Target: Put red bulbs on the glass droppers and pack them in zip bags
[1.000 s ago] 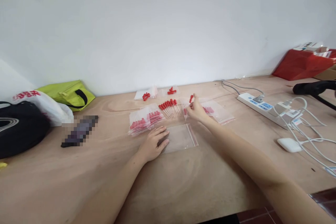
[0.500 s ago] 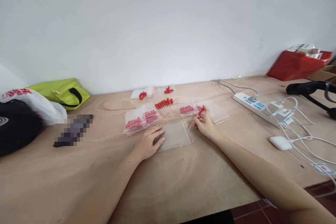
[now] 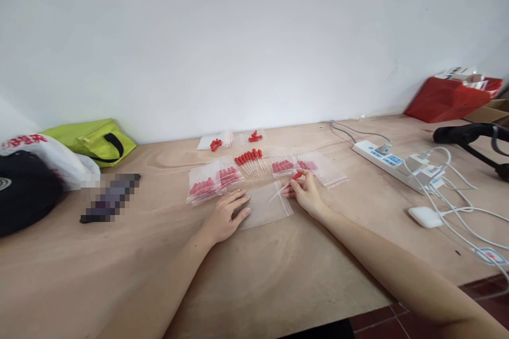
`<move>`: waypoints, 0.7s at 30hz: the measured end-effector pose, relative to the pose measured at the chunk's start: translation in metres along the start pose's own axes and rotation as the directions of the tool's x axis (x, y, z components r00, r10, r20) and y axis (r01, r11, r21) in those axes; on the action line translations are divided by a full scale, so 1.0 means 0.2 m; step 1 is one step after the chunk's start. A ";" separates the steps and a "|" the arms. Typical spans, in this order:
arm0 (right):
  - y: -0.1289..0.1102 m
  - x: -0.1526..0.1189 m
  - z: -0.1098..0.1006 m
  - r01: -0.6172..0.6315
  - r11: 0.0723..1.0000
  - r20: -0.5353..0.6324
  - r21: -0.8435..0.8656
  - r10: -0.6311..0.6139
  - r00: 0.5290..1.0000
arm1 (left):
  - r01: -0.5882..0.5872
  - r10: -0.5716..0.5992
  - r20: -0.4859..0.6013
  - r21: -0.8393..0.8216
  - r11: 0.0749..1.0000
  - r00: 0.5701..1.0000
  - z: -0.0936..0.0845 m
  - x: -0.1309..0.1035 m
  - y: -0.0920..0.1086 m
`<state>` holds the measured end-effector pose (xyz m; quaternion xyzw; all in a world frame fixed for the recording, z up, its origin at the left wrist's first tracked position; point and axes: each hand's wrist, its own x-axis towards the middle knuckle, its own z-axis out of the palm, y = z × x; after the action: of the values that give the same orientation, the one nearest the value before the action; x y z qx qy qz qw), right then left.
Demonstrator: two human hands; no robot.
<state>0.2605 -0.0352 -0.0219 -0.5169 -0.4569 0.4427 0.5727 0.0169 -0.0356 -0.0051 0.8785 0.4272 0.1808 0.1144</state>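
Observation:
My left hand [image 3: 227, 215] rests on the left end of a clear zip bag [image 3: 260, 206], fingers stretched out and the hand open. In my right hand [image 3: 306, 193] I pinch a dropper with a red rubber bulb [image 3: 297, 175]. Its thin clear stem points left and down over the bag's zip end; whether it lies inside or on top I cannot tell. Just beyond, several loose droppers [image 3: 250, 159] lie in a row, bulbs away from me. Filled bags of droppers lie to the left [image 3: 210, 183] and to the right [image 3: 288, 165].
Red bulbs [image 3: 216, 144] lie on plastic bags near the wall, with more bulbs [image 3: 255, 136] beside them. A power strip [image 3: 387, 159] with white cables and a white charger [image 3: 424, 216] is on the right. At left are a phone [image 3: 113, 198], a black item [image 3: 27, 193] and a green bag [image 3: 91, 140].
My right hand has moved slightly left and toward me, tilting the dropper so its stem now reaches over the bag's zip end. My left hand has stayed in place.

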 end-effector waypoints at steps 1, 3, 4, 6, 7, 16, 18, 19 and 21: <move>0.00 -0.01 0.00 -0.014 0.999 0.018 0.034 0.013 1.000 | 0.000 0.000 0.005 0.001 1.000 1.000 0.00 0.00 0.00; 0.00 -0.02 0.01 -0.033 0.996 0.046 0.085 0.029 0.999 | -0.004 0.004 0.016 0.003 1.000 1.000 0.00 0.00 0.00; 0.00 -0.02 0.00 -0.036 0.995 0.057 0.093 0.031 0.998 | -0.007 0.006 0.022 0.007 1.000 1.000 0.00 0.00 0.00; 0.00 -0.02 -0.02 -0.030 0.998 0.093 0.064 0.024 0.995 | -0.001 0.001 0.035 0.016 1.000 0.999 0.00 0.00 0.00; -0.01 -0.02 -0.03 -0.017 1.000 0.122 0.023 0.014 0.992 | 0.006 -0.007 0.041 0.020 1.000 0.999 0.00 0.00 0.01; -0.04 -0.01 -0.05 0.151 0.962 0.340 -0.230 -0.066 0.938 | 0.021 -0.022 0.037 0.024 0.999 0.999 0.00 0.00 0.01; -0.04 -0.01 -0.03 0.149 0.964 0.398 -0.221 -0.051 0.916 | 0.019 -0.020 0.041 0.026 0.999 0.999 0.00 0.00 0.01; -0.03 -0.01 -0.02 0.152 0.963 0.423 -0.221 -0.046 0.905 | 0.017 -0.018 0.043 0.027 0.999 0.999 0.00 0.00 0.01; -0.03 0.00 -0.01 0.164 0.959 0.463 -0.231 -0.040 0.886 | 0.013 -0.015 0.050 0.032 0.999 0.999 0.00 0.00 0.02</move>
<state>0.2626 -0.0352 -0.0170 -0.4458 -0.6592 0.4554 0.3991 0.0193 -0.0375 -0.0039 0.8814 0.4332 0.1511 0.1123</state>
